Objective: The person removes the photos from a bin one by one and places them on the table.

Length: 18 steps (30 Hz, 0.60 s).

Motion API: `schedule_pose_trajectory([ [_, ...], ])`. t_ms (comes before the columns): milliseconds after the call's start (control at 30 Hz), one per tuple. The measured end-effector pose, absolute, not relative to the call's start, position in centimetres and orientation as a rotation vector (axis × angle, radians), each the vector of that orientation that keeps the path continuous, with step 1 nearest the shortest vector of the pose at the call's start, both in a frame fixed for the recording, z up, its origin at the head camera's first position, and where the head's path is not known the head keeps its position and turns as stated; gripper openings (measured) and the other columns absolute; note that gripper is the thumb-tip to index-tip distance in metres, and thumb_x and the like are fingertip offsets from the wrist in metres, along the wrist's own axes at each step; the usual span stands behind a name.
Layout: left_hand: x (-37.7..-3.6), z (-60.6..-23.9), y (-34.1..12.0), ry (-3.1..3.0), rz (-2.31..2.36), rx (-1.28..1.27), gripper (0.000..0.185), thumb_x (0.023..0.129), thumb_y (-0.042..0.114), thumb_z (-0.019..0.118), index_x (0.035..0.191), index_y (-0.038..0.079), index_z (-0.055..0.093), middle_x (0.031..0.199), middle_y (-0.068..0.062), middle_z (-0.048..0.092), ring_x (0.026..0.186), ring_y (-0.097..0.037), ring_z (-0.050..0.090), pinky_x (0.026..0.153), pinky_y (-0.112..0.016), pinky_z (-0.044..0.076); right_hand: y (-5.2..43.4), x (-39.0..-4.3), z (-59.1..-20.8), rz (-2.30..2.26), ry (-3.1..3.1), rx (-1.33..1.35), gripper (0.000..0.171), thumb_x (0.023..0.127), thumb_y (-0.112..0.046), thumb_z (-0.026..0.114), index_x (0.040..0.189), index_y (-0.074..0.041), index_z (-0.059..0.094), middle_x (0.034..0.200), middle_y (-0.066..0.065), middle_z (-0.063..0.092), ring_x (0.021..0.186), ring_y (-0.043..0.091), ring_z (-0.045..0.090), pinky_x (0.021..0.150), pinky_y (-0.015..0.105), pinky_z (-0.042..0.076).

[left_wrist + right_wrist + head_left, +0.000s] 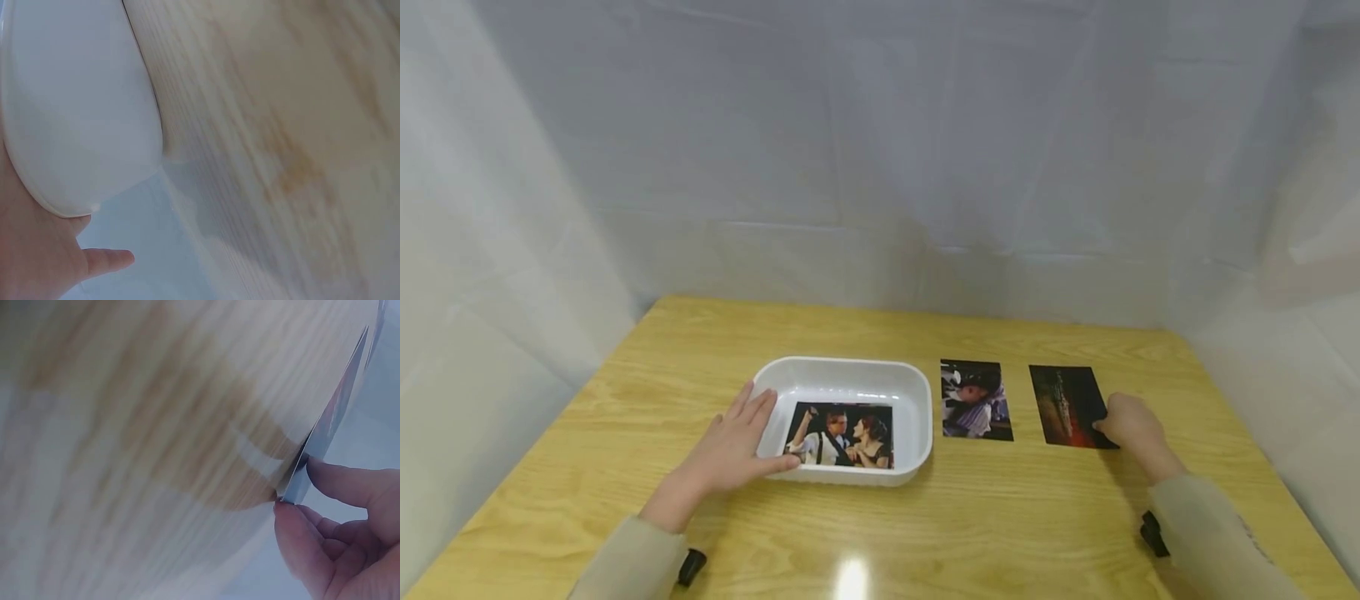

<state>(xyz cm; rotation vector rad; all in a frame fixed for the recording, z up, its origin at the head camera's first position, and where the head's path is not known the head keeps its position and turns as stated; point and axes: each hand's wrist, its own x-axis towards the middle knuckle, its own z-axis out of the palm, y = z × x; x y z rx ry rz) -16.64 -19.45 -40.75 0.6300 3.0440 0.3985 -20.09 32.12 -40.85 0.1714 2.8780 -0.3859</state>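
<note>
My left hand (727, 450) rests on the left end of a white rectangular tray (917, 400), its fingers stretched out along the rim. Inside the tray lies a photo (842, 433) of two people. At the right, my right hand (1135, 429) pinches the near right corner of a dark red-and-black photo (1060, 404). From the right wrist, the thumb (344, 484) is on that photo's face and the index fingertip is at its edge. Another photo (973, 408), with a person in a white top, lies between the tray and the dark one.
The wooden table (985, 525) carries the tray and photos. White sheeting (880, 167) hangs behind it and along both sides. Black pieces show beneath both sleeves, one of them a black clip-like piece (692, 567) at the left wrist.
</note>
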Motion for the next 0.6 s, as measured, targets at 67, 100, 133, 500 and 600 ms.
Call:
schedule_pose_trajectory([
  [67, -16.6, -40.69, -19.48, 3.048, 0.402, 0.63, 0.096, 0.075, 0.062, 0.053, 0.136, -0.007, 0.024, 0.141, -0.02, 0.024, 0.13, -0.038, 0.005, 0.09, -0.067, 0.019, 31.92, -20.04, -40.78, -0.365, 2.871, 0.172, 0.021, 0.082, -0.012, 0.06, 0.068, -0.001, 0.051, 0.065, 0.009, 0.051, 0.056, 0.019, 0.046, 0.047, 0.032, 0.039],
  [100, -16.57, -40.65, -19.5, 3.052, 0.402, 0.631, 0.096, 0.075, 0.061, 0.053, 0.136, -0.007, 0.025, 0.14, -0.02, 0.024, 0.13, -0.038, 0.006, 0.09, -0.067, 0.02, 31.83, -20.0, -40.78, -0.358, 2.867, 0.17, 0.019, 0.083, -0.011, 0.059, 0.069, 0.0, 0.051, 0.065, 0.009, 0.051, 0.056, 0.02, 0.046, 0.047, 0.032, 0.039],
  [133, -16.55, -40.62, -19.52, 3.054, 0.4, 0.63, 0.096, 0.075, 0.061, 0.053, 0.136, -0.007, 0.025, 0.14, -0.02, 0.025, 0.13, -0.038, 0.006, 0.09, -0.067, 0.02, 31.73, -19.95, -40.77, -0.355, 2.865, 0.169, 0.019, 0.083, -0.011, 0.059, 0.07, 0.0, 0.052, 0.065, 0.009, 0.051, 0.055, 0.019, 0.046, 0.047, 0.031, 0.039],
  [500, -16.53, -40.56, -19.28, 3.044, 0.416, 0.623, 0.096, 0.075, 0.063, 0.053, 0.136, -0.005, 0.024, 0.141, -0.019, 0.023, 0.13, -0.037, 0.005, 0.091, -0.066, 0.019, 31.73, -19.39, -40.85, -0.343, 2.881, 0.179, 0.02, 0.084, -0.013, 0.058, 0.071, -0.001, 0.049, 0.063, 0.008, 0.048, 0.054, 0.018, 0.043, 0.046, 0.03, 0.036],
  [600, -16.48, -40.6, -19.31, 3.043, 0.416, 0.618, 0.097, 0.074, 0.063, 0.053, 0.136, -0.006, 0.024, 0.141, -0.019, 0.022, 0.13, -0.037, 0.005, 0.091, -0.066, 0.019, 31.86, -19.23, -40.95, -0.367, 2.882, 0.197, 0.025, 0.085, -0.018, 0.059, 0.073, 0.001, 0.047, 0.058, 0.006, 0.044, 0.049, 0.016, 0.041, 0.043, 0.028, 0.033],
])
